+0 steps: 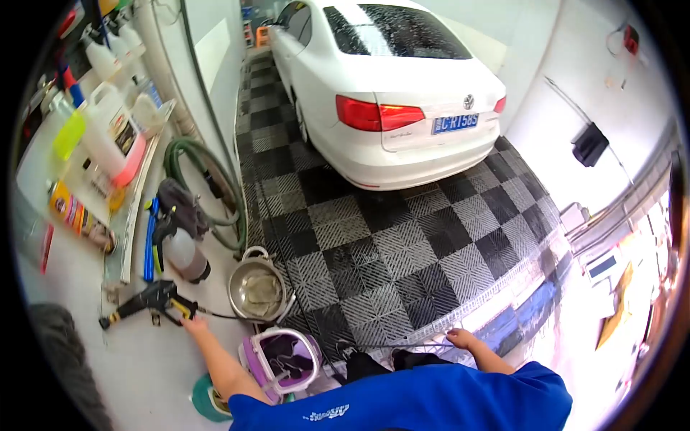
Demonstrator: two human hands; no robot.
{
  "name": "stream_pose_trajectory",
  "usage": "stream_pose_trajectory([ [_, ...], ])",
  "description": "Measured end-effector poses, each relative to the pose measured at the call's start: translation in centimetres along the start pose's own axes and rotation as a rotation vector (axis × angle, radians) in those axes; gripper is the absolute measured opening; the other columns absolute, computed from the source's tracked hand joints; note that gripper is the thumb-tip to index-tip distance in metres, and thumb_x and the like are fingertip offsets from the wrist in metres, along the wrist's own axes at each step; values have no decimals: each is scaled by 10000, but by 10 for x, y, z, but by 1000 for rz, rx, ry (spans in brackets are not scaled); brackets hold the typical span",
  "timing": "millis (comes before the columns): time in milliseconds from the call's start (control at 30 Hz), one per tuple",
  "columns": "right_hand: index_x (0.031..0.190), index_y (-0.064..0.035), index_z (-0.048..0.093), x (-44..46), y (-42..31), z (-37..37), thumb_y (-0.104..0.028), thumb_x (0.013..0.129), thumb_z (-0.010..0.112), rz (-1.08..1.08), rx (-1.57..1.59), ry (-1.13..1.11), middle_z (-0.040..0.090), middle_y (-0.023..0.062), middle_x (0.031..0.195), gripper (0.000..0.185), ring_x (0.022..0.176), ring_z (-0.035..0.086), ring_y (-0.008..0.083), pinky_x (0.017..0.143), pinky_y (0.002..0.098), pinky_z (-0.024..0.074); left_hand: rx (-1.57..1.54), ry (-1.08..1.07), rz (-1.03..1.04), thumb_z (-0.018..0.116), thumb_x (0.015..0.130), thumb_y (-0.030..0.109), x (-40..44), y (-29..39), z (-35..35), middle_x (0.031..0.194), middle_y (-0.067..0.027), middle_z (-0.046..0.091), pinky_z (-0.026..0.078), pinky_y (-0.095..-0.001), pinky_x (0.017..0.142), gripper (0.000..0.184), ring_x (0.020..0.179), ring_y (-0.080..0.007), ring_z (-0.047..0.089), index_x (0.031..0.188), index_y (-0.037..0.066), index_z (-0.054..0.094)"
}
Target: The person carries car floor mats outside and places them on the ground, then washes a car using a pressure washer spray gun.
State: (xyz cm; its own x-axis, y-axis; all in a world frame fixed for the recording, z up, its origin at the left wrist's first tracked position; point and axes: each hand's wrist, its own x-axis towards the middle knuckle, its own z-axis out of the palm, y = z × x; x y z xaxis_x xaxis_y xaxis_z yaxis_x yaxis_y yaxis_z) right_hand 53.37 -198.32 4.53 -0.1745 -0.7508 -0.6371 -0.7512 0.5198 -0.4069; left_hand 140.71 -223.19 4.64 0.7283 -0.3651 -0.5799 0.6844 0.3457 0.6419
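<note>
My left hand (192,325) is closed around the lower grip of a black and yellow pressure washer gun (149,302). Its nozzle points left toward the wall, and a thin black hose leads off from the grip. Low at the right, my right hand (461,338) has curled fingers at the end of a dark hose (420,346) that passes in front of my legs. Beside the gun stand a spray bottle (185,255) and a metal basin (248,287) with a pale cloth in it. A purple and white bucket (286,363) is next to my left forearm.
A white car (410,86) is parked ahead on black and grey floor tiles (392,251). Along the left wall, a shelf (136,205) carries several bottles and jugs. A green hose (233,215) hangs in coils below it. A teal bucket (208,402) stands near my left elbow.
</note>
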Motion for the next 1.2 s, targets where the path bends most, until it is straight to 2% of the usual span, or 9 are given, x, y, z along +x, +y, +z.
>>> stream_pose_trajectory([
  [167,1140,-31,631,9,-135,-18,-387,857,568,-172,96,38,645,196,1107,459,1057,601,352,921,396,469,-128,-162,67,432,985,442,-71,-39,18,1282,-151,510,457,-424,960,595,1113,-291,539,1312,-54,400],
  [467,1316,-45,470,-77,-401,-63,-279,805,707,-1164,205,195,511,143,1314,610,1196,468,325,1025,407,354,253,-1091,-323,502,952,331,-413,-183,27,887,-115,637,515,-386,781,272,814,-227,626,955,64,556],
  [567,1181,-55,546,-87,-400,-86,-162,729,746,-1219,394,223,566,111,1224,506,1126,508,289,967,384,386,116,-1272,-713,460,985,344,-472,-202,48,961,-25,595,489,-284,784,265,902,-119,578,999,108,580],
  [667,1068,-47,609,-91,-379,-119,-130,740,748,-1176,556,459,620,95,1060,366,980,587,266,863,373,448,437,-1319,-572,576,939,308,-513,-218,71,965,-21,591,493,-294,782,244,902,-130,584,1022,79,574],
  [767,1100,-29,607,-94,-349,-169,-70,804,708,-848,901,172,640,72,1007,316,899,618,156,784,296,503,698,-1351,-589,553,953,323,-565,-233,107,988,-23,587,474,-286,748,320,888,-115,573,1110,44,554],
  [900,1105,5,581,-85,-311,-240,-31,817,673,-1009,1148,69,645,84,900,305,834,629,160,747,298,522,771,-1539,-365,526,953,394,-629,-275,138,885,45,591,277,-182,445,351,565,-10,414,1122,90,569],
  [967,1137,7,548,-43,-270,-242,-15,834,652,-925,1180,251,640,77,918,321,824,632,155,717,302,517,800,-1502,-591,474,985,337,-655,-287,150,852,52,594,293,-177,505,298,626,-4,450,1121,97,585],
  [1167,935,-36,521,-87,-244,-381,-418,955,484,-1177,1504,492,547,85,667,384,584,560,207,703,396,512,519,-2299,-434,700,854,234,-732,-357,157,955,-28,618,419,-292,936,482,1013,-133,570,1242,30,502],
  [1200,904,-57,518,-102,-245,-412,-499,958,439,-1241,1410,669,487,42,606,453,518,491,162,634,375,479,730,-2443,-450,689,847,196,-737,-368,164,875,-56,636,467,-283,849,400,882,-131,618,1183,23,558],
])
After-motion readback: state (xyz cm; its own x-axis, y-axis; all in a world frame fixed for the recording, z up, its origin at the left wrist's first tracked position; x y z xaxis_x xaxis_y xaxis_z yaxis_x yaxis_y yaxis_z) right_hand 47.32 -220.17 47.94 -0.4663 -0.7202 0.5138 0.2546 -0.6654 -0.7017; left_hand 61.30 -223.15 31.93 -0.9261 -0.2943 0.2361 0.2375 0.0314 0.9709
